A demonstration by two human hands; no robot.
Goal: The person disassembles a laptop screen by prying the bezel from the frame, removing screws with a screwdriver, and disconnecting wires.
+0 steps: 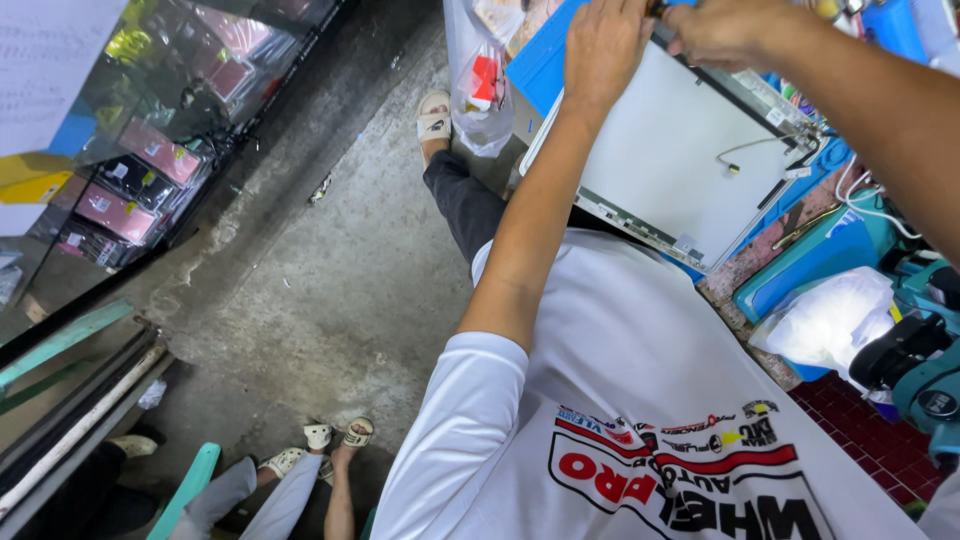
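A flat white laptop screen panel (665, 150) with a thin metal frame and loose cables at its right corner lies tilted over my lap and a blue work surface (545, 60). My left hand (605, 45) grips the panel's far edge with fingers curled over it. Just to the right, my right hand (730, 30) pinches the same edge. A small dark part shows between the two hands, and I cannot tell what it is. My white printed shirt fills the lower middle.
A clear plastic bag (480, 80) with a red item hangs by my sandalled foot (434, 115). At the right are a teal tray (800, 270), a white plastic bag (830, 320) and a teal-black power tool (920, 370). A glass display case (150, 150) stands left. Other people's feet (340, 435) rest on the concrete floor.
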